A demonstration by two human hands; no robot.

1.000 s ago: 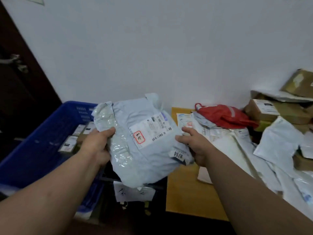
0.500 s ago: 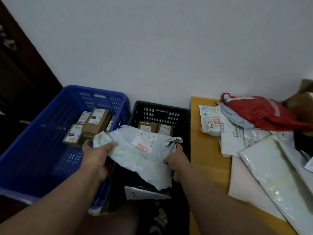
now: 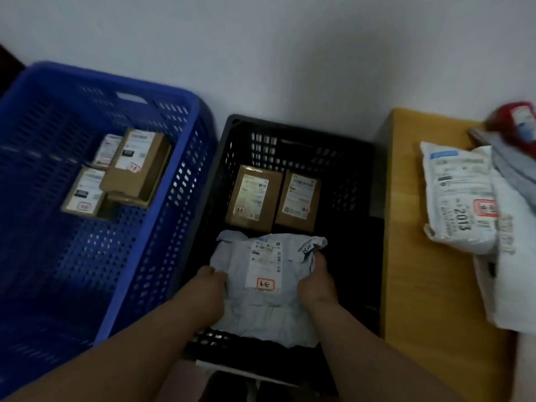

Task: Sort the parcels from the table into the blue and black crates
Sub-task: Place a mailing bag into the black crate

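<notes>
Both hands [image 3: 208, 288] hold grey parcel [image 3: 265, 282] inside black crate [image 3: 356, 175].

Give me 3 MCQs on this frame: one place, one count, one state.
1. Where is the grey mailer bag?
A. in the blue crate
B. in the black crate
C. on the table

2. How many brown boxes lie in the black crate?
A. two
B. none
C. four

3. How is the bag held?
A. by the left hand alone
B. by no hand
C. by both hands

Answers:
1 B: it sits low inside the black walls, in front of the boxes.
2 A: one box beside another.
3 C: left hand and right hand grip its sides.
</notes>
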